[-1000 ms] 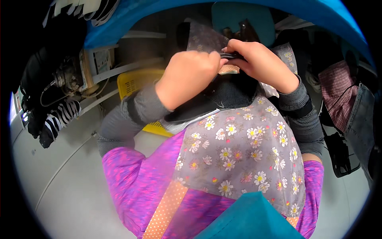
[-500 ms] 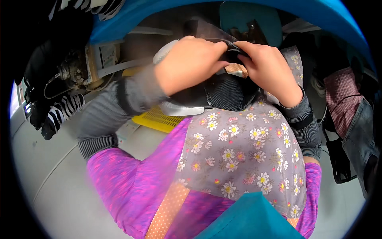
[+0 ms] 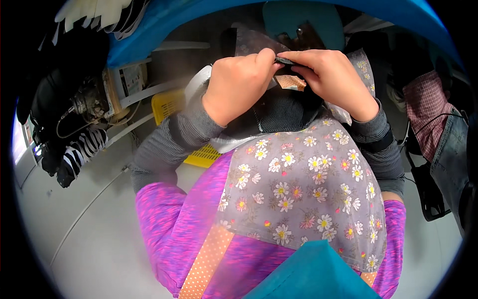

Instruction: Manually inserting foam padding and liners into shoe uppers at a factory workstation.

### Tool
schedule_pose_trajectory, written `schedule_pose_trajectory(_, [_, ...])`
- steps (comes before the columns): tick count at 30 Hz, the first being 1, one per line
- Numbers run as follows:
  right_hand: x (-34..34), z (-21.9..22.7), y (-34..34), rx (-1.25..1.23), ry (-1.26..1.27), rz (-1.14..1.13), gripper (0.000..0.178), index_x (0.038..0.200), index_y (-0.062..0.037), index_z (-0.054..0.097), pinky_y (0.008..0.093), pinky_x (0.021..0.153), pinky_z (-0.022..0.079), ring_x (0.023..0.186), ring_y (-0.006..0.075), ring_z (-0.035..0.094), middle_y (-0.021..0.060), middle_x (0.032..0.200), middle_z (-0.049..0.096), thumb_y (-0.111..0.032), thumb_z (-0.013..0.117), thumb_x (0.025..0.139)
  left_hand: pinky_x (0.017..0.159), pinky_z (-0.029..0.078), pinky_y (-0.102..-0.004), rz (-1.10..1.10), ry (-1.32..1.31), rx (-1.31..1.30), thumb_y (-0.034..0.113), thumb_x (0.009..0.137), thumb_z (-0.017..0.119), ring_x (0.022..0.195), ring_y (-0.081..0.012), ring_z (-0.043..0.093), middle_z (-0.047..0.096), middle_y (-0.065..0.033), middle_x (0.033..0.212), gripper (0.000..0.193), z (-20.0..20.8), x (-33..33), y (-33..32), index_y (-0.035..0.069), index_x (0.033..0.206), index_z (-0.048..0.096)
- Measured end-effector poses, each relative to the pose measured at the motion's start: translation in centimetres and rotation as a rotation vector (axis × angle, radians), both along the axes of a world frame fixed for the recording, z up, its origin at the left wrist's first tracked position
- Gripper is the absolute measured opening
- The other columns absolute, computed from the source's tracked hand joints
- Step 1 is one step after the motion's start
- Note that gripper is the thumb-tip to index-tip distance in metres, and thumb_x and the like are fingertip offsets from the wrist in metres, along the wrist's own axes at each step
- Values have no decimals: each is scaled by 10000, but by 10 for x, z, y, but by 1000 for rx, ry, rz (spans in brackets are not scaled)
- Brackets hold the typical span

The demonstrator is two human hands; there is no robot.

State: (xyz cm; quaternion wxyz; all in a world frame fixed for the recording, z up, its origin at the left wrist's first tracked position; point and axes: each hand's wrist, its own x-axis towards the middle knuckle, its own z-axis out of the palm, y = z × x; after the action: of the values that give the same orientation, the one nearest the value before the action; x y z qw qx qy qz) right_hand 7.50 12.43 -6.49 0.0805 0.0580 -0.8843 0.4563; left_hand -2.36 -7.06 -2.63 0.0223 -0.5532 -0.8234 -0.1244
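My left hand (image 3: pixel 239 87) and my right hand (image 3: pixel 338 82) meet above my lap. Their thumbs and index fingers pinch the edge of a small dark fabric piece (image 3: pixel 285 61) between them; its exact kind I cannot make out. Below, a black ribbed fabric piece (image 3: pixel 286 112) lies over my lap, with white material (image 3: pixel 229 144) at its left side. Whether it joins the pinched edge is hidden. A grey flowered apron (image 3: pixel 298 184) covers my lap, and a bit of orange dotted cloth (image 3: pixel 289 82) shows between my hands.
A yellow slotted basket (image 3: pixel 203 157) stands at left, partly behind my left arm. Black-and-white striped pieces (image 3: pixel 82 154) hang farther left, near machinery (image 3: pixel 89 97). A blue edge (image 3: pixel 199 17) curves across the far side. At right sits a person in a checked garment (image 3: pixel 425 107).
My left forearm has swung inward to the right, and my left fingers have closed nearer to my right fingertips. The dark fabric opening between my hands is now pinched narrow.
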Motion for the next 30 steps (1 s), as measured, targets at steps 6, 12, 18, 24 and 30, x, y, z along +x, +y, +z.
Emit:
schedule_pose_trajectory(6, [-4, -4, -1, 56, 132, 31, 219, 1020, -25, 705, 421, 714, 548, 789, 361, 681, 159, 836, 701, -102, 727, 816, 496, 497, -321, -3, -35, 43, 190, 846, 780, 564, -253, 655, 638, -76, 636, 250, -8, 1, -1, 79, 791, 562])
schedule_pose_trajectory(12, [-14, 4, -6, 294, 40, 32, 166, 853, -28, 618, 445, 647, 530, 729, 366, 667, 151, 731, 657, -138, 734, 808, 448, 448, -330, -73, 9, 128, 262, 856, 762, 521, -198, 617, 544, -43, 599, 319, -7, -3, 2, 99, 808, 492])
schedule_pose_trajectory(18, [-11, -2, 1, 218, 0, -24, 182, 949, -60, 668, 437, 644, 531, 723, 350, 673, 155, 729, 666, -185, 739, 837, 510, 493, -327, 73, -94, -50, 216, 842, 787, 570, -248, 636, 620, -55, 680, 231, 8, 8, -7, 87, 840, 594])
schedule_pose_trajectory(24, [-14, -9, 5, 194, 92, 11, 219, 1058, -101, 731, 417, 646, 534, 714, 342, 676, 146, 764, 691, -237, 712, 888, 494, 471, -350, -88, 81, -40, 189, 863, 738, 562, -246, 604, 559, -52, 703, 199, 2, 14, -8, 89, 799, 578])
schedule_pose_trajectory(30, [-7, -5, 2, 160, 36, -30, 204, 974, -95, 751, 407, 643, 531, 715, 334, 677, 144, 769, 691, -282, 687, 923, 487, 445, -335, 67, 79, 50, 201, 842, 780, 534, -250, 582, 592, -68, 671, 244, 3, 5, -9, 83, 764, 581])
